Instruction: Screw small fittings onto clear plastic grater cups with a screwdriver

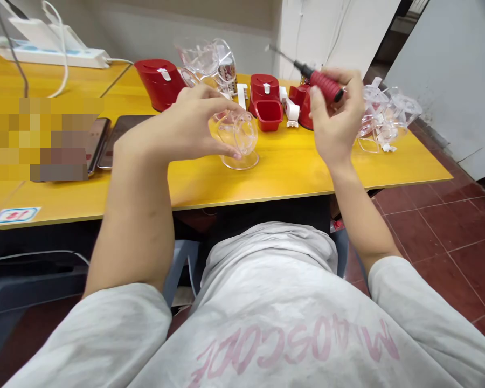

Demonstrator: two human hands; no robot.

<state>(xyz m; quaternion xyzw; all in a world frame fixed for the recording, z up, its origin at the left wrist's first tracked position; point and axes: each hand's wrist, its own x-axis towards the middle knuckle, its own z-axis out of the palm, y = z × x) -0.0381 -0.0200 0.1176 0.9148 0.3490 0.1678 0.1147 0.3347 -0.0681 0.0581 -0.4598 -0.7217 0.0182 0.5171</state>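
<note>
My left hand [198, 121] is closed around a clear plastic part [246, 134] with a round, ring-like end, held on its side just above the table's front half. A clear rim [242, 163] shows below it, close to the tabletop. In my right hand [339, 116] is a screwdriver [325, 86] with a red and black handle, raised over the table. Its thin shaft points up and to the left, and its tip is blurred. Between the two hands sits a small red cup [269, 116], with a white plastic piece [292, 114] beside it.
Red housings [159, 83] and clear plastic parts [206, 59] stand along the back of the yellow table [291, 170]. More clear pieces [388, 110] lie at the right end. Phones [119, 137] and a white power strip [56, 54] with cables are at left.
</note>
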